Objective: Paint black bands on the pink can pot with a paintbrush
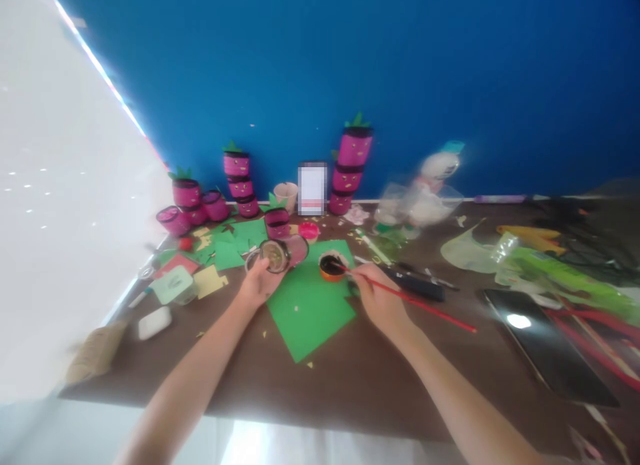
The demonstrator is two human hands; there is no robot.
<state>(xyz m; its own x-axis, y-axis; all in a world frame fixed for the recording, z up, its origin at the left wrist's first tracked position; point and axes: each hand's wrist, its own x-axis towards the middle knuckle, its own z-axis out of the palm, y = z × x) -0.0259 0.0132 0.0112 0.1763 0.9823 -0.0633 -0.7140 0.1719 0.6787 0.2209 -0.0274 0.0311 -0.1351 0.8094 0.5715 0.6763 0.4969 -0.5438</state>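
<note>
My left hand point(260, 282) grips a small pink cup point(280, 254), tipped on its side so that its round end faces me. The cup's long axis runs away from me and slightly to the right, low over the far edge of a green paper sheet point(307, 308).

My right hand point(380, 298) is closed around a red-handled paintbrush point(415, 302). The brush's long axis runs from lower right to upper left. Its tip points left into an orange paint pot point(331, 266) holding dark paint; its tail end lies out over the brown table point(350, 378) to the right. The pot stands on the green sheet, just beside the cup and between my two hands.

Surroundings:
- Behind the cup, a single decorated pink cup point(277, 222) with a green leaf top stands close by.
- Further back, against the blue wall point(350, 65), stand stacks of pink cups point(350, 165), some with painted faces.
- Left of my left hand lie green and yellow paper offcuts point(210, 278) and a white eraser-like block point(155, 322).
- Right of my right hand lie a dark marker-like tool point(420, 288), clear plastic bags point(420, 202) and a black phone point(545, 345) lying flat.
- A glue bottle point(443, 165) stands near the wall; blur hides its detail.

Nothing lies between the brush tip and the pot.
</note>
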